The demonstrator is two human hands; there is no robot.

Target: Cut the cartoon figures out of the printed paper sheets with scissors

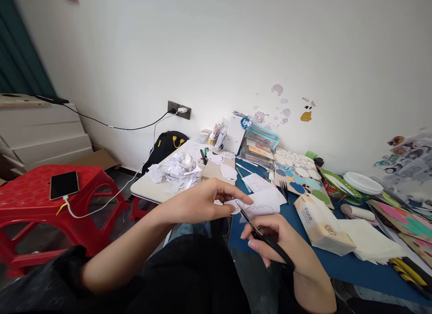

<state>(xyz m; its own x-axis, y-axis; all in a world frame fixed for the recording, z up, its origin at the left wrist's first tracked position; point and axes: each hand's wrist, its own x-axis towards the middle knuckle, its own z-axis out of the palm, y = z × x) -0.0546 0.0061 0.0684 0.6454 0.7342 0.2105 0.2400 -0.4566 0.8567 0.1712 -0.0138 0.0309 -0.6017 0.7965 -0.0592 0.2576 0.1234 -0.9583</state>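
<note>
My left hand point(214, 199) pinches the edge of a white sheet of paper point(265, 204) that has thin line drawings on it. Scissors with black handles point(275, 246) are in my right hand point(278, 233), fingers wrapped round the grips. Their blades point up and left and meet the paper close to my left fingertips. Another drawn sheet point(258, 182) lies just behind on the blue mat point(290, 222). Crumpled paper scraps point(182, 168) are heaped on the white table to the left.
A tissue pack point(322, 224) lies right of my hands, with white tissues point(369, 237) beside it. Behind are a board with coloured cutouts point(299, 172) and a clear zip pouch point(258, 145). A phone point(64, 185) charges on a red stool point(91, 183) at left.
</note>
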